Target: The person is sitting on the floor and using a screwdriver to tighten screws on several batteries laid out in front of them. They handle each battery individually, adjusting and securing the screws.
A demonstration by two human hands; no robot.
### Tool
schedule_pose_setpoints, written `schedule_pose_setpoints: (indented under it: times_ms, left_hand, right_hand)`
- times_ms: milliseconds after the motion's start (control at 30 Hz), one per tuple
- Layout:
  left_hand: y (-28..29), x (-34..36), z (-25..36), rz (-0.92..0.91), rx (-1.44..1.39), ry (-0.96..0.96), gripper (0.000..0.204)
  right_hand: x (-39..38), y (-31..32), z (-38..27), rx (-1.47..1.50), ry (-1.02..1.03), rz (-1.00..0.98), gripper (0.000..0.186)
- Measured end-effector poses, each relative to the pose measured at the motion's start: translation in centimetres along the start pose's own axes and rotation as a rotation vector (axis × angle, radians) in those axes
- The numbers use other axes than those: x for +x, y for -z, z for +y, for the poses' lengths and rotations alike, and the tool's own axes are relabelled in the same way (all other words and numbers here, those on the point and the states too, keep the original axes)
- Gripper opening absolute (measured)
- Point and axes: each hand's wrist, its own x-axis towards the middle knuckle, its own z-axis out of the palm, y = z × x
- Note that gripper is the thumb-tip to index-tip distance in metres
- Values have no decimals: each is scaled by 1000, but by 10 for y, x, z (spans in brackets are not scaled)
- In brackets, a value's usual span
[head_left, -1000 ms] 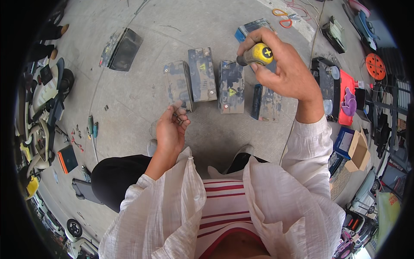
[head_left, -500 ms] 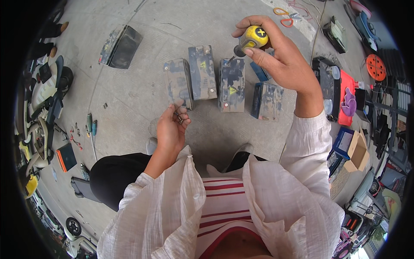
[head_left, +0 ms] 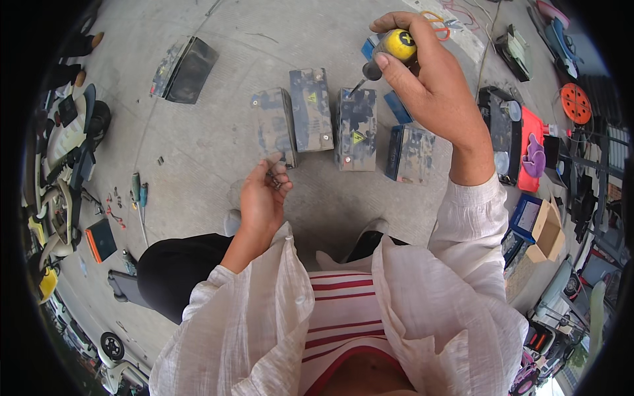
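My right hand (head_left: 439,92) grips a screwdriver (head_left: 400,45) by its yellow and black handle. Its thin shaft slants down to the far end of a dusty block-shaped battery (head_left: 356,122) with a yellow triangle label; whether the tip touches is unclear. My left hand (head_left: 259,201) is half curled, palm up, around small metal screws (head_left: 274,178), partly hidden by the fingers. The left fingertips are beside the near end of another battery (head_left: 271,125). Between these two lies a third battery (head_left: 312,112), and a shorter one (head_left: 411,155) sits to the right.
A dark battery (head_left: 188,71) lies apart at the far left. Screwdrivers (head_left: 140,191) and small parts (head_left: 116,210) are on the floor at left. Orange-handled scissors (head_left: 439,28) lie beyond my right hand. At right are a red tray (head_left: 530,148) and an open cardboard box (head_left: 548,231).
My right hand has shifted slightly away and to the right and tilted the screwdriver, so its shaft now shows. My left hand has stayed in place.
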Motion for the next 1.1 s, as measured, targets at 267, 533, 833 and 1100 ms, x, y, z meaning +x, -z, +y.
schedule_pose_setpoints:
  times_ms: [267,533,833,1100]
  left_hand:
    - [0,0,2,0,9,12,37]
    - [-1,-3,3,2,5,13,37]
    - [0,-2,1,13,7,15,36]
    - [-2,-4,4,14,11,17,36]
  right_hand:
    - [7,-2,-9,-379,-190,-43,35]
    - [3,-3,-11,-193,-98,-19,38]
    - [2,-1,-7,26,-35,-62,40]
    - [4,-6,-9,-362,-166,16,38]
